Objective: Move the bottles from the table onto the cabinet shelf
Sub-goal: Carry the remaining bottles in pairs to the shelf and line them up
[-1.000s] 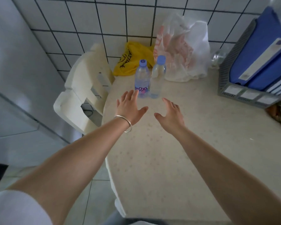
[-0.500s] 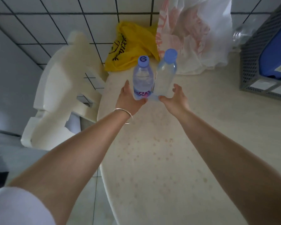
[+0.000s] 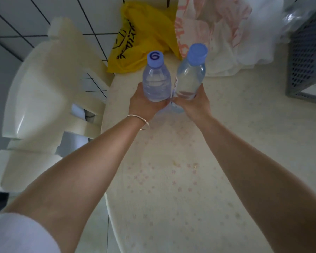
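While gripped: 2 bottles, clear liquid inside, caps on.
left hand: wraps bottle marked 6.
right hand: wraps plain-cap bottle.
change: bottles now tilted toward the camera, closer than 0.5 s ago.

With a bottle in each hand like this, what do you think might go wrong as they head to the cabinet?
1. The left hand and right hand grip low on the left bottle and right bottle, so either might tip or slip when lifted.
2. The bottles are almost touching; they could knock together.
3. The white bag and yellow bag lie just behind, and the chair stands to the left; a swing might catch them.
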